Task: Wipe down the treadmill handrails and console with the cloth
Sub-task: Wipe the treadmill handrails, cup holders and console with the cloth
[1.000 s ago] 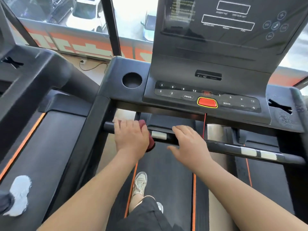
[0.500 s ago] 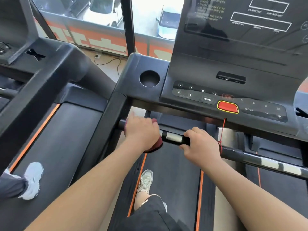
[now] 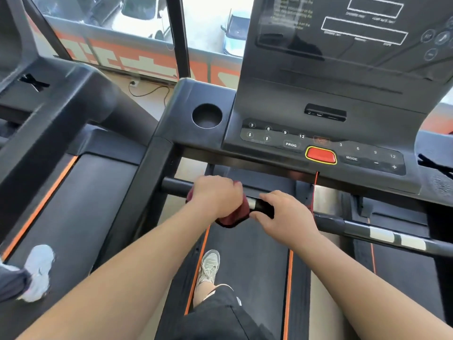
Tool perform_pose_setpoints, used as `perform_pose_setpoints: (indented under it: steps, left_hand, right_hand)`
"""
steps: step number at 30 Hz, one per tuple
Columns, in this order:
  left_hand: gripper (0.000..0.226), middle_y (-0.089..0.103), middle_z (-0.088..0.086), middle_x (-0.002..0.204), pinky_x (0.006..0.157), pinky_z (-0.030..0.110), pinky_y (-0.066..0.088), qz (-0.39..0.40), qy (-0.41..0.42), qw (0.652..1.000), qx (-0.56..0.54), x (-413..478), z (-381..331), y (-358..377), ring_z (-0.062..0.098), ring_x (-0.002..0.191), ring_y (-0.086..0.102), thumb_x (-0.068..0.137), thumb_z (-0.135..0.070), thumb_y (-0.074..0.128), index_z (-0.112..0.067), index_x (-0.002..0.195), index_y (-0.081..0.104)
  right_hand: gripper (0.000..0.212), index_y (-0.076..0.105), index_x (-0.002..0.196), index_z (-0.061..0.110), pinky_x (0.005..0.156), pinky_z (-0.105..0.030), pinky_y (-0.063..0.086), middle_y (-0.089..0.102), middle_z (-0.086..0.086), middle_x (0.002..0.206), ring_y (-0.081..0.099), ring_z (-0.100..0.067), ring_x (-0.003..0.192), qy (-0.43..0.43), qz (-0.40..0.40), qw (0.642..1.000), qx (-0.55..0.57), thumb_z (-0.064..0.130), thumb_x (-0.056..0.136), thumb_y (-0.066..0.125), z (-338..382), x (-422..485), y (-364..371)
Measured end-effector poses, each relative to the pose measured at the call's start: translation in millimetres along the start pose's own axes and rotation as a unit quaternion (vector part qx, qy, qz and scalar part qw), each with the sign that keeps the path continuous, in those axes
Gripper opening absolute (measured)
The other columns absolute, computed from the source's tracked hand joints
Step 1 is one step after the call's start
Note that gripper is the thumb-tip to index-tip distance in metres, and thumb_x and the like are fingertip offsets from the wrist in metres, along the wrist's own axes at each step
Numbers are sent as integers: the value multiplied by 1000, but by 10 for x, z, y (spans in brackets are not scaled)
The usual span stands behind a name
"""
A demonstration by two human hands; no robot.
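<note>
Left hand [image 3: 217,196] is gripping the cloth [image 3: 230,220] around the front handrail [image 3: 176,186], sliding right since 1 s ago. Right hand [image 3: 286,214], just beside it, is now clasping the rail. Console [image 3: 318,99] probably still pending.

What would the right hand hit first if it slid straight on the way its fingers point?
Probably the dark red cloth, wrapped on the handrail under the left hand. The right hand points left along that bar, with little gap.
</note>
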State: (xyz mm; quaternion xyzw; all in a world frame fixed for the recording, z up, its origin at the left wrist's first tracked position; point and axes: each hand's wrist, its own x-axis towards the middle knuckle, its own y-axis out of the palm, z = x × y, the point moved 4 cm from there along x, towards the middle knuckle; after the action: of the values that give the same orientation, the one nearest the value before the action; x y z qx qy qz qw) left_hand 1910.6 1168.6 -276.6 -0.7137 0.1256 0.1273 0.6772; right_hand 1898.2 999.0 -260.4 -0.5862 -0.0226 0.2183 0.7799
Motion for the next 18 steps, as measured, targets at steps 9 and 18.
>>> perform_pose_setpoints:
  steps: [9,18]
  left_hand:
    - [54,63,9,126,113,50,36,-202,135,969,-40,-332,-334,483,33,113,57,98,-44,46,-6,134,59]
    - [53,69,13,110,85,41,48,78,53,991,-98,332,-1088,26,34,97,62,106,-42,19,-15,103,64]
  right_hand:
    - [70,60,136,10,105,-42,48,62,-5,132,56,-31,124,73,-120,989,-33,30,75,87,-1154,-678,-146]
    - [41,76,105,16,69,-36,53,67,2,92,65,-29,86,86,-164,982,-22,25,68,92,-1374,-584,-154]
